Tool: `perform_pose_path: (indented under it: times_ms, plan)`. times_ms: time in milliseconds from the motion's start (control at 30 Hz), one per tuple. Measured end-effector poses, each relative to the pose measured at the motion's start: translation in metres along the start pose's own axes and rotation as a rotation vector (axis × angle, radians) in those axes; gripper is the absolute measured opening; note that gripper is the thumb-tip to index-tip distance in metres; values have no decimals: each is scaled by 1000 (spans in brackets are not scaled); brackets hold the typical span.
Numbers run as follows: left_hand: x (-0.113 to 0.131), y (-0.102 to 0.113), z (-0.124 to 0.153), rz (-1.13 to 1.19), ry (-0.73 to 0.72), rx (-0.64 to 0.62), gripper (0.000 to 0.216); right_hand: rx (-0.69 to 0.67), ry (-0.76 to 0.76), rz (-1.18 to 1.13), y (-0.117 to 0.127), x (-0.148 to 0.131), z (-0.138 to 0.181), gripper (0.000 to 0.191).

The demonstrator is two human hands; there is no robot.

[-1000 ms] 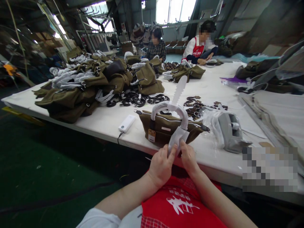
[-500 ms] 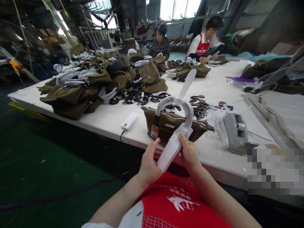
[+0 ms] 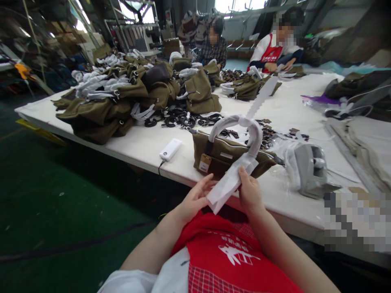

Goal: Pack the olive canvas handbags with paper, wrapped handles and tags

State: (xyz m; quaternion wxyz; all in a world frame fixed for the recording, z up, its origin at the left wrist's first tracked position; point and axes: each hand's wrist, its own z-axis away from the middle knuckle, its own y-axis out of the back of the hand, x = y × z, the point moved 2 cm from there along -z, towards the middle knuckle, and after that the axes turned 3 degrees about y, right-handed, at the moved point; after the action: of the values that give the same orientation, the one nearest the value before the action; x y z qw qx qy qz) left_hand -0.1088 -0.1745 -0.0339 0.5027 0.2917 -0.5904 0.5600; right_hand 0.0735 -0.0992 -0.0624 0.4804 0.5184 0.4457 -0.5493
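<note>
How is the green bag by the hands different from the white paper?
The bag is brownish green; the paper is white. The bag is wider and bulkier, while the paper is a narrow strip. The bag stands on the table; the paper slants in the right hand. Both are close to that hand.

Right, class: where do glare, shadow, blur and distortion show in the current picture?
In the head view, the window glares nearly white; the floor sinks into shadow below the table; the bag looks fairly clear, but its tag is unreadable; upper-left clutter is smeared, and outer edges seem stretched.
</note>
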Motion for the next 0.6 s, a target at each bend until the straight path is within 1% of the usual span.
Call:
perform_pose_path:
  times_ms: [33,67,133,200,233,367,500,600]
  plan:
    - [-1,3,2,64,62,-44,70,11,14,11,0,0,-1,58]
    - [-2,6,4,97,119,-83,70,19,24,16,-1,1,-2,59]
    - [-5,11,9,90,185,-113,58,27,33,7,-2,1,-4,60]
    - [-7,15,13,31,200,-76,46,31,30,-9,-3,2,-6,60]
    - [-8,16,14,-1,207,-43,44,37,28,-19,-4,3,-7,60]
    - [-15,17,16,-141,242,39,47,75,22,-57,-4,7,-9,57]
    - [-20,17,17,-214,228,28,50,68,38,-73,-4,7,-10,58]
    - [-20,16,19,-272,231,-11,47,51,66,-69,-4,6,-12,61]
